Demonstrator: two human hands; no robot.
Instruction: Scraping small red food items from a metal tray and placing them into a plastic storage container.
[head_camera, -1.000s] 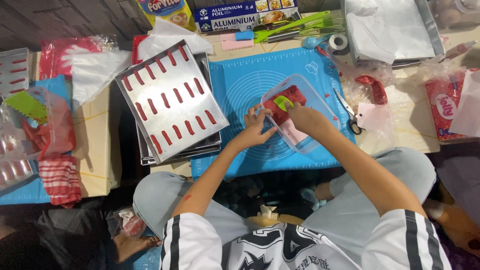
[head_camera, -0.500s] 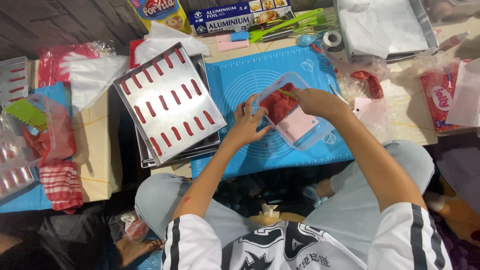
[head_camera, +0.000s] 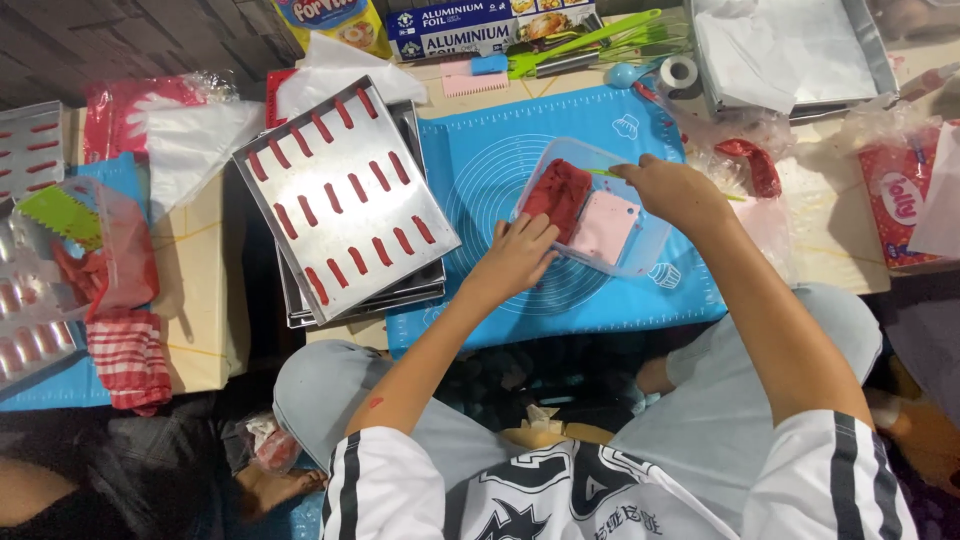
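A clear plastic container (head_camera: 640, 250) lies tilted on the blue silicone mat (head_camera: 480, 170), with red batter (head_camera: 560, 195) heaped at its left end and a pink smear on its bottom. My left hand (head_camera: 515, 258) grips the container's near-left edge. My right hand (head_camera: 670, 190) is closed around a thin green scraper (head_camera: 605, 173) whose tip reaches into the container toward the batter.
Left of the mat, stacked metal baking trays (head_camera: 345, 200) carry rows of piped red strips. White piping bags (head_camera: 190, 140), a foil box (head_camera: 480, 30) and green utensils (head_camera: 590, 45) lie at the back. A parchment-lined tray (head_camera: 790, 50) sits back right. Red checked cloth (head_camera: 125, 360) hangs left.
The container has tipped up and shifted slightly back and left. My right hand moved from its middle to its right rim with the scraper, and the red batter is gathered at the left end.
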